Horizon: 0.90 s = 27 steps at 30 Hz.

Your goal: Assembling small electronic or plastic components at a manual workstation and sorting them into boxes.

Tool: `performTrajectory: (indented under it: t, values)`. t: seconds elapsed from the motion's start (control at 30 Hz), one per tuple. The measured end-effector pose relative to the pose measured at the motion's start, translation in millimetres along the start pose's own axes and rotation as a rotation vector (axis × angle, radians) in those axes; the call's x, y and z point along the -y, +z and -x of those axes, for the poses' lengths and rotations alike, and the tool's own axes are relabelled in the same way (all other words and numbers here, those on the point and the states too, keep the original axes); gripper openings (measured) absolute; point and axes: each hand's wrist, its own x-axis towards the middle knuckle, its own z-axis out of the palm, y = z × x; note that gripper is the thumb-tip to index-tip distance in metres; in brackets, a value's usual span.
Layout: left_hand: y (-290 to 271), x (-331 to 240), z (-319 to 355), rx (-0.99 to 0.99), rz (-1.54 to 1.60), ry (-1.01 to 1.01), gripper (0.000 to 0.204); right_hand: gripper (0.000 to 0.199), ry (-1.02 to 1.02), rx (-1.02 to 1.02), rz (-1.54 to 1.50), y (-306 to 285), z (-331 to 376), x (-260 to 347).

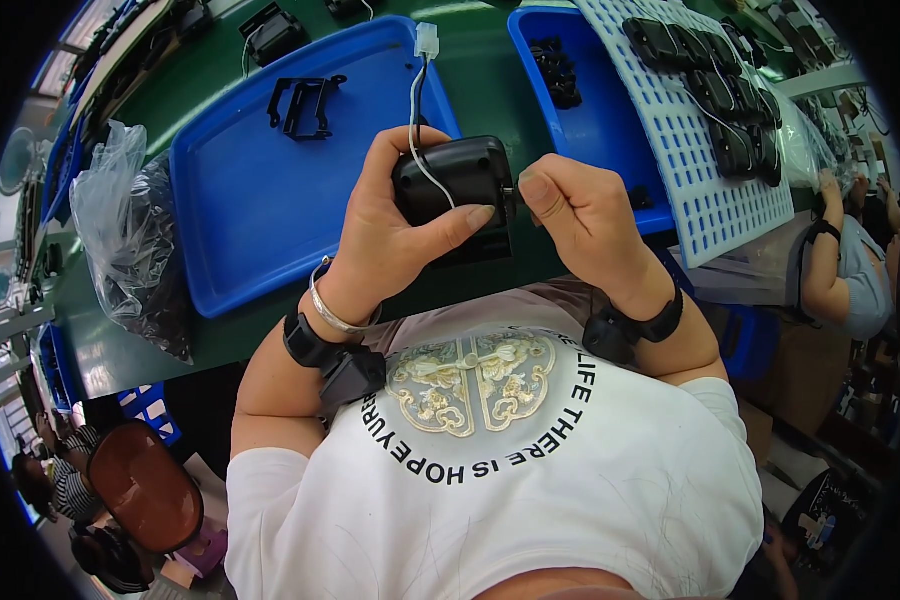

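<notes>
A black electric motor [468, 172] with a rounded housing sits in my left hand [382, 222]. The fingers wrap its far side and the thumb lies along its near edge. From the motor a grey-white lead and a dark lead run away to a white plug connector [427, 42]. On the right end a short metal shaft [510, 191] sticks out. My right hand [598, 222] is closed, its thumb and curled finger pinched at the shaft's tip, which they partly hide. Black metal brackets [310, 108] lie in the blue tray [235, 200] beyond my left hand.
A second blue bin [595, 110] holds small black parts [558, 75]. Over its right side leans a white perforated board [695, 185] with several black motors [715, 95]. A clear bag of dark parts [135, 235] stands left. Another person's arm [823, 255] shows at right.
</notes>
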Motion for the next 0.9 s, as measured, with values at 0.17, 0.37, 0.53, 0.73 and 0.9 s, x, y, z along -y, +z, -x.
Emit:
performTrajectory:
  t: [0.17, 0.37, 0.53, 0.73, 0.9]
  values:
    - [-0.4, -0.3, -1.1, 0.010, 0.020, -0.030, 0.056, 0.019, 0.020, -0.163, -0.251, 12.3, 2.0, 4.5]
    - [0.2, -1.3, -1.4, -0.006, 0.034, -0.048, 0.055, 0.021, -0.119, -0.338, -0.157, 19.1, 0.1, 0.3]
    - [-0.3, 1.5, -1.3, 0.023, -0.048, -0.006, 0.055, 0.022, -0.103, -0.145, -0.003, 10.1, 2.0, -3.6]
    - [-2.3, 5.3, -2.4, 0.044, 0.006, -0.070, 0.054, 0.022, 0.164, 0.009, -0.122, 5.8, 0.1, -0.8]
    - [1.6, 0.1, -1.6, 0.041, 0.097, -0.136, 0.054, 0.018, 0.022, -0.225, -0.322, 18.9, -0.2, -3.3]
